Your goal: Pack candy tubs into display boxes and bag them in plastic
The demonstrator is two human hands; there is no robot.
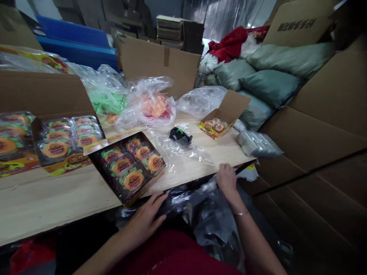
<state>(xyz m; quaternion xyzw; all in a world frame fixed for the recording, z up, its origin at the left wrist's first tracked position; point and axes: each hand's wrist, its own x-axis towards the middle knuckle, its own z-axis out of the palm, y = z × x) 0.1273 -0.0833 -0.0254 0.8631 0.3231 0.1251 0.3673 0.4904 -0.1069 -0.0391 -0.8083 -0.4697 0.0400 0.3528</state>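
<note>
– Clear plastic bag (215,221): lying where?
– At the table's (57,194) front edge, right of the middle; hangs down toward the lap.
– Hands?
– Right hand (226,180): fingers curled, apparently clamped on the bag's upper part, at the front edge toward the right corner. Left hand (146,214): fingers apart, just beside the open carton's (147,188) nearest corner. Cannot tell whether touching the film.
– Best handling?
– Judged thin and clingy. Keep the right grip steady, pinch the loose side with the left, spread gently. Avoid dragging across the carton corner; could snag.
– Containers?
– In the open carton, burger-printed packs (134,179), two rows of three. Toward the left edge, a yellow-fronted box (71,163) with more clear-cased packs (56,148). Near the right edge, a small box (233,108) with burger-like pieces (216,124), too small to count. Toward the back edge, green pieces (107,102) in clear film.
</note>
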